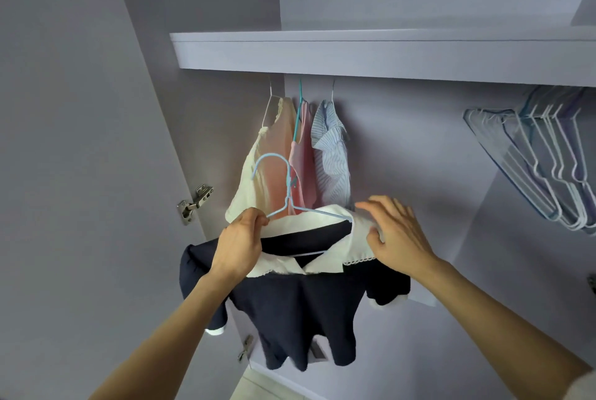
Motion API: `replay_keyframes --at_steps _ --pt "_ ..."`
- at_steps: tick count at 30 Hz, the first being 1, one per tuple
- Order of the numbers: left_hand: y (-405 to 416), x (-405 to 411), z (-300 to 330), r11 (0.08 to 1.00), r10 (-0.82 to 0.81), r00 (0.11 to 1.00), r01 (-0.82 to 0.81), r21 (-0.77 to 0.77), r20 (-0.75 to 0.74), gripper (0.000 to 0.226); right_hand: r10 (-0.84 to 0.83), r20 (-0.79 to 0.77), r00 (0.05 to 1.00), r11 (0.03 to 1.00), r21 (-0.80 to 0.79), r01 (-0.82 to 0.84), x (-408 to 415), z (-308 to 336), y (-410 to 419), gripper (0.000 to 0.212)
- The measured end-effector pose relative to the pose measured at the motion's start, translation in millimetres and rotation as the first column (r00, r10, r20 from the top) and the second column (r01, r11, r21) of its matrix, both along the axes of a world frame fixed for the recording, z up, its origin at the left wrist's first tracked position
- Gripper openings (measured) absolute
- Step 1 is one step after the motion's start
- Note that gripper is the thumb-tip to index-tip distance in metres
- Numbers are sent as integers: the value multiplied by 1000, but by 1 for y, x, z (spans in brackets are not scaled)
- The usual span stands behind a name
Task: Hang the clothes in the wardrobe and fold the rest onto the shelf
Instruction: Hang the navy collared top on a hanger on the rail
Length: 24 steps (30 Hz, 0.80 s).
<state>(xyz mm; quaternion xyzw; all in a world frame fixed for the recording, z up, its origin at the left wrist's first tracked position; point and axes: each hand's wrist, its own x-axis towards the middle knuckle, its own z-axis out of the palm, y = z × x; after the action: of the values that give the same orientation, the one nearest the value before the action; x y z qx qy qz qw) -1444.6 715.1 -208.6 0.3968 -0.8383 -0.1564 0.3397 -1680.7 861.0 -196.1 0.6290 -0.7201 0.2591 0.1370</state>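
A navy dress (300,312) with a white collar (322,262) sits on a light blue hanger (285,186), held up in front of the wardrobe. My left hand (240,244) grips the hanger's left arm together with the collar. My right hand (395,236) pinches the collar's right side with thumb and fingers. Behind it, three garments hang below the shelf (371,57): a cream blouse (254,173), a pink top (303,170) and a blue striped shirt (333,161).
A bunch of several bare white and pale blue hangers (545,161) hangs at the right under the shelf. The open wardrobe door (80,173) stands at the left, with metal hinges (193,202) on its inner edge. Pale floor tiles (258,386) show below.
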Motion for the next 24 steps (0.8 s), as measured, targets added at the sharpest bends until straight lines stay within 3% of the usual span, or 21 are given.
replay_keyframes --at_steps 2,4,7,9,12,14,16,19,24 --pt "0 -4 0 1000 -30 999 30 0 -23 18 -4 -20 1000 954 300 10 -10 -8 -2 50" --pt "-2 -7 0 998 -62 998 63 19 -22 19 -44 26 999 911 411 30 -15 -18 -1 33" --pt "-6 -8 3 984 -162 986 160 72 29 20 -114 165 980 961 268 67 -14 -28 9 18" --pt "-10 -10 7 969 -233 962 217 122 142 21 -132 161 978 976 195 99 -15 -31 17 15" --pt "-17 -17 12 962 -231 886 145 233 403 40 -150 117 982 970 212 123 -17 -35 30 15" --pt "-18 -26 10 954 -235 839 102 281 491 50 -182 106 978 964 217 156 -19 -36 41 17" --pt "-15 -37 7 949 -239 874 118 292 424 45 -221 131 966 950 252 183 -24 -35 52 18" --pt "-10 -54 1 940 -281 909 196 280 307 32 -314 154 937 875 429 223 -32 -38 70 8" --pt "-3 -79 -10 872 -430 850 305 383 303 35 -478 208 853 714 658 240 -39 -41 104 18"
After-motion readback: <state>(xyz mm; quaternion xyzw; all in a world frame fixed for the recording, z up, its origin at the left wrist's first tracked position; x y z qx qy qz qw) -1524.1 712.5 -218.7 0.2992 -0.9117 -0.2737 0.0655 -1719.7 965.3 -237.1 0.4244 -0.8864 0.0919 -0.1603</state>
